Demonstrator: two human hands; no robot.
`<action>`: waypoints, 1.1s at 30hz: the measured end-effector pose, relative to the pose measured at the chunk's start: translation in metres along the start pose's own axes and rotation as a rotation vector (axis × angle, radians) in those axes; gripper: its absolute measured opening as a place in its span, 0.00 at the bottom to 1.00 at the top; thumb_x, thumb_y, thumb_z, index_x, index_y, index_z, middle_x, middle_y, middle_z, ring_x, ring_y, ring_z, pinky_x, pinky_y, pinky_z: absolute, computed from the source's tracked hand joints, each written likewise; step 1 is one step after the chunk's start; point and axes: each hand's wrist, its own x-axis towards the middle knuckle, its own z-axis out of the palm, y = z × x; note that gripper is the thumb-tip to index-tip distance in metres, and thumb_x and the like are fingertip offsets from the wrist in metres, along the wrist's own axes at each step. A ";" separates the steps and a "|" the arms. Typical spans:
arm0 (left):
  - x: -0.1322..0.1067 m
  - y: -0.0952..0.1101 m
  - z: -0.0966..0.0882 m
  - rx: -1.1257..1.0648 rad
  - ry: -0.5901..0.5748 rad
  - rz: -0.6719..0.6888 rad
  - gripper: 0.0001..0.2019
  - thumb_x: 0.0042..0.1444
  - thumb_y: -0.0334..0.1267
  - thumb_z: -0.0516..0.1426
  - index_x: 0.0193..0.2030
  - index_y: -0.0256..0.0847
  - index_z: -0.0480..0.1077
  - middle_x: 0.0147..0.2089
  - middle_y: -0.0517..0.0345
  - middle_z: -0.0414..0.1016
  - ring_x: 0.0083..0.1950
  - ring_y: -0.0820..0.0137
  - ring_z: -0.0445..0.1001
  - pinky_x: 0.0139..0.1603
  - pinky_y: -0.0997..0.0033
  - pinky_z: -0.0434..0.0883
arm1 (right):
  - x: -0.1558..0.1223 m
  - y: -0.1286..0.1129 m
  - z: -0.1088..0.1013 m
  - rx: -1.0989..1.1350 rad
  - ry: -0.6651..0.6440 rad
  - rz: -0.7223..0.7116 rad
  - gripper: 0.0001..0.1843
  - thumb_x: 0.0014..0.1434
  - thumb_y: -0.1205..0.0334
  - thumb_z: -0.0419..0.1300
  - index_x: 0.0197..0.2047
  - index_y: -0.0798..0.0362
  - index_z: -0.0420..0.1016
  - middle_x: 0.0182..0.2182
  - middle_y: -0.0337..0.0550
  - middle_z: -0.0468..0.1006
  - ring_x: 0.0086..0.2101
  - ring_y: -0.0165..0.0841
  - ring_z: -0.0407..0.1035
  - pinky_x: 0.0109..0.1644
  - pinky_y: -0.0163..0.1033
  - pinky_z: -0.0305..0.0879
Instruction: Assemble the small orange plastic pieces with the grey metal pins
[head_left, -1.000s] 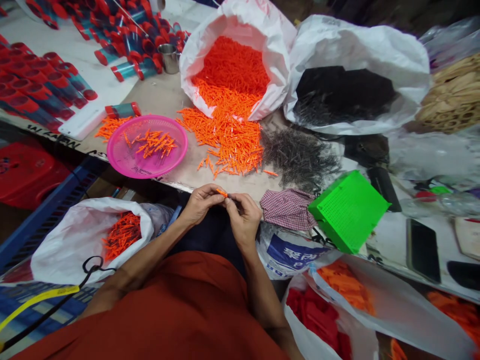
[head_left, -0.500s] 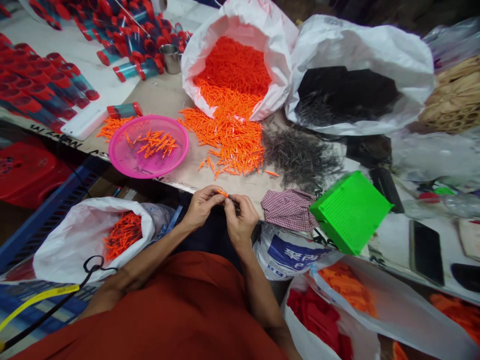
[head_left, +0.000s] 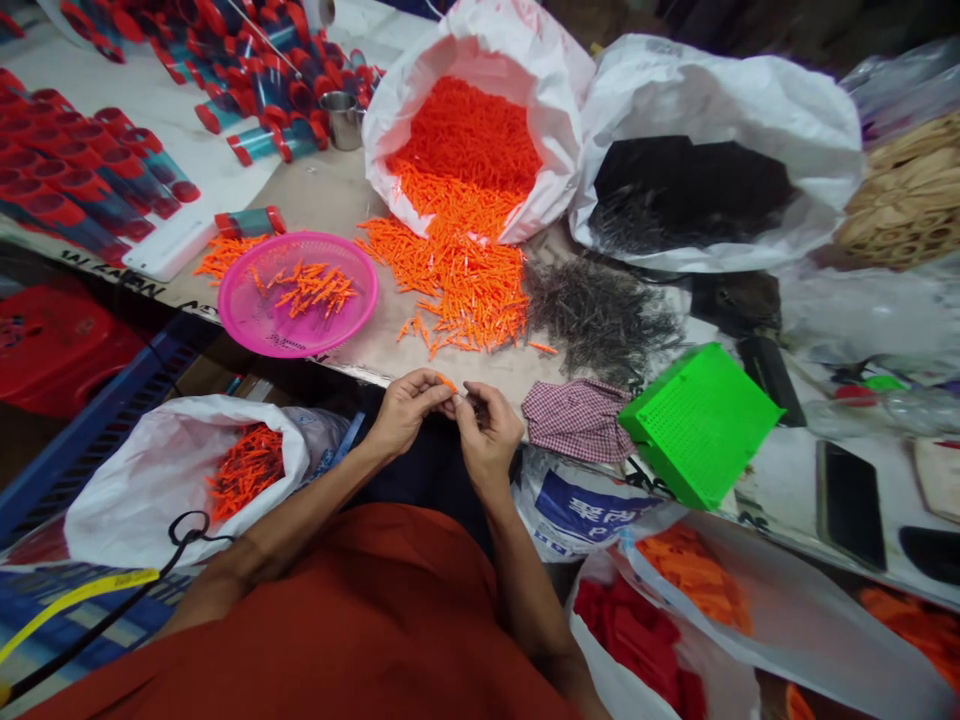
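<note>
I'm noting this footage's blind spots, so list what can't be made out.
Head view, all:
Orange piece: partly covered by the left hand; too small for detail.
Right hand: whether it holds anything, hidden by its fingers.
Black thing beside the phone: cut off by the right edge.

Basket (head_left: 251,318) w/ pcs (head_left: 315,286) on table (head_left: 319,190), left. Loose pile (head_left: 476,290) to its right, sack (head_left: 382,150) behind. Phone (head_left: 851,505) nr edge, right.

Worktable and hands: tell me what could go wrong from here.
The small orange piece in the left hand could slip and be lost. The loose orange pile lies against the dark pile, so the two might mix. The pink basket sits close to the front edge of the table; a bump could spill its orange contents.
</note>
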 end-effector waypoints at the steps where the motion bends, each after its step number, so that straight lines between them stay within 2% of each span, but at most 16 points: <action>1: 0.000 0.001 0.001 -0.009 0.001 -0.010 0.11 0.40 0.39 0.66 0.27 0.36 0.70 0.23 0.62 0.72 0.23 0.77 0.71 0.29 0.76 0.71 | 0.001 0.000 -0.001 -0.010 -0.002 -0.022 0.04 0.56 0.64 0.58 0.36 0.51 0.73 0.29 0.39 0.75 0.29 0.29 0.70 0.32 0.34 0.66; 6: -0.001 0.002 0.000 -0.043 -0.002 -0.040 0.10 0.41 0.37 0.65 0.25 0.34 0.70 0.21 0.60 0.73 0.23 0.75 0.72 0.27 0.75 0.72 | 0.001 -0.001 -0.004 -0.015 -0.015 -0.061 0.04 0.56 0.67 0.57 0.35 0.52 0.72 0.29 0.38 0.75 0.30 0.29 0.70 0.33 0.33 0.66; 20: -0.002 0.001 0.000 -0.034 0.031 -0.029 0.08 0.42 0.35 0.64 0.25 0.33 0.70 0.22 0.59 0.74 0.23 0.74 0.73 0.26 0.75 0.73 | 0.002 -0.002 -0.004 0.054 -0.026 0.095 0.04 0.55 0.64 0.58 0.31 0.53 0.74 0.27 0.38 0.76 0.29 0.29 0.69 0.33 0.34 0.65; 27: -0.001 0.003 0.001 -0.043 0.038 -0.054 0.08 0.41 0.35 0.63 0.25 0.33 0.70 0.21 0.59 0.74 0.22 0.74 0.73 0.26 0.75 0.73 | -0.001 0.006 0.001 0.304 -0.066 0.305 0.06 0.54 0.61 0.57 0.33 0.54 0.74 0.29 0.38 0.76 0.28 0.28 0.69 0.32 0.34 0.66; 33: 0.000 0.000 -0.001 -0.023 0.050 -0.058 0.08 0.41 0.35 0.63 0.25 0.33 0.70 0.21 0.59 0.73 0.22 0.75 0.72 0.26 0.75 0.72 | -0.001 0.002 0.000 0.147 -0.059 0.183 0.05 0.55 0.63 0.57 0.32 0.53 0.73 0.28 0.39 0.75 0.30 0.29 0.69 0.34 0.34 0.66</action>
